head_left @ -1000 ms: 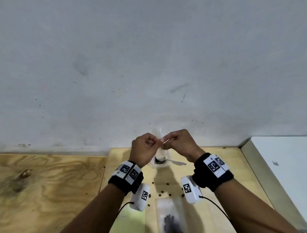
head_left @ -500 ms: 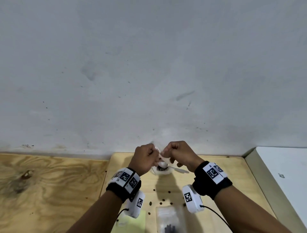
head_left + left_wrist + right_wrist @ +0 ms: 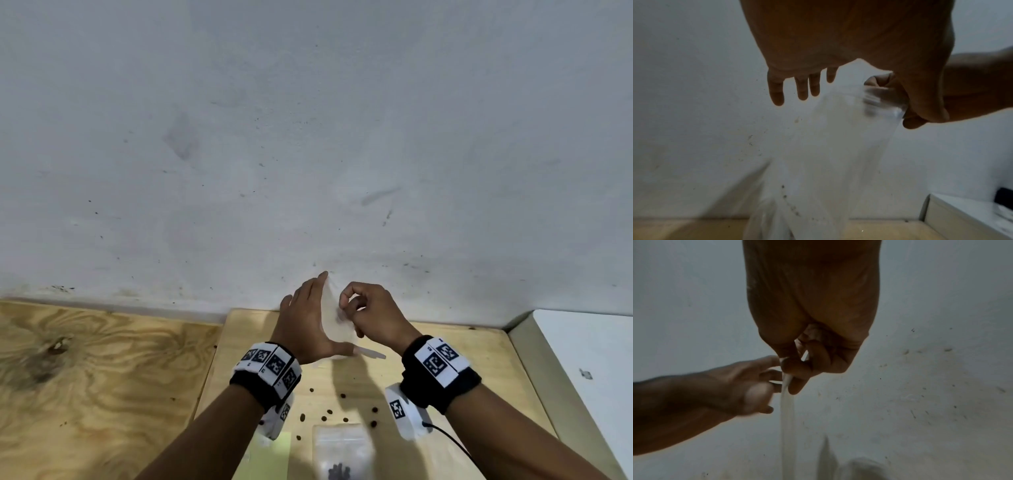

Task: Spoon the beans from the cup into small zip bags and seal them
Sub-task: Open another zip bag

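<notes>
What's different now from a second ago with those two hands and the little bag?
The left hand let go and opened flat beside the empty zip bag; the right hand alone pinches its top. The filled bag and spilled beans stayed put.

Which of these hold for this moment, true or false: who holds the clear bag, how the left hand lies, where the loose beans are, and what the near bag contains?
1. The right hand pinches the small clear plastic zip bag at its top edge. True.
2. The left hand is clenched in a fist. False: its fingers are straight beside the bag.
3. Loose dark beans lie scattered on the pale plywood board. True.
4. The second clear zip bag lying at the near edge is empty. False: dark beans show inside it.
</notes>
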Action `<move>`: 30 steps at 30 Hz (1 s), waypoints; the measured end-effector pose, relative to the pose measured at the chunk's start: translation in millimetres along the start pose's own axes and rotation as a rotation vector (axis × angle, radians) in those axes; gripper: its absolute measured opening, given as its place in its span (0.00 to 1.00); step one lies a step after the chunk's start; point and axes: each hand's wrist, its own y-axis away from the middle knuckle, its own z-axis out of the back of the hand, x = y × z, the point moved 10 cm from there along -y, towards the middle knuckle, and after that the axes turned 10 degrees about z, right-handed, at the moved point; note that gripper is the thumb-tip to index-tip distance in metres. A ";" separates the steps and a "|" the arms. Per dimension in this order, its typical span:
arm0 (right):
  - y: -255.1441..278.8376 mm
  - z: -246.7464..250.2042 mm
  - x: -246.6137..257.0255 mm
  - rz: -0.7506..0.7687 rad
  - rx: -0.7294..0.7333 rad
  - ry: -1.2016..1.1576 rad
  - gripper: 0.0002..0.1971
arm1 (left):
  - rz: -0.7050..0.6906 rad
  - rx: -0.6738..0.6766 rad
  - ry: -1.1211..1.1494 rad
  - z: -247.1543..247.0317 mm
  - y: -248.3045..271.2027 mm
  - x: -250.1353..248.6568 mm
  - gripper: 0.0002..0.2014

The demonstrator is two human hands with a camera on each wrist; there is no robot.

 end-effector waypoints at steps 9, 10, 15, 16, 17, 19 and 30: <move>-7.7 -10.2 2.2 -0.041 0.141 -0.033 0.11 | -0.226 -0.054 0.010 1.3 -1.0 -10.6 0.59; -9.6 -8.8 1.6 -0.020 0.126 -0.002 0.12 | -0.239 -0.055 -0.019 2.2 0.2 -10.8 0.60; -17.1 -3.0 2.4 0.086 0.015 0.238 0.14 | -0.210 -0.082 -0.057 7.0 -1.0 -6.8 0.62; -18.4 -1.5 0.9 0.086 0.002 0.262 0.13 | -0.203 -0.083 -0.036 7.5 -1.1 -6.5 0.61; -19.7 0.2 -0.6 0.085 -0.005 0.278 0.13 | -0.208 -0.086 -0.014 7.9 -1.1 -6.7 0.60; -21.4 2.2 -3.6 0.090 -0.002 0.290 0.12 | -0.224 -0.080 0.027 7.4 -1.6 -7.1 0.56; -22.6 -19.5 -52.6 0.053 0.233 0.195 0.05 | -0.017 0.175 0.082 -41.2 -4.5 41.4 0.50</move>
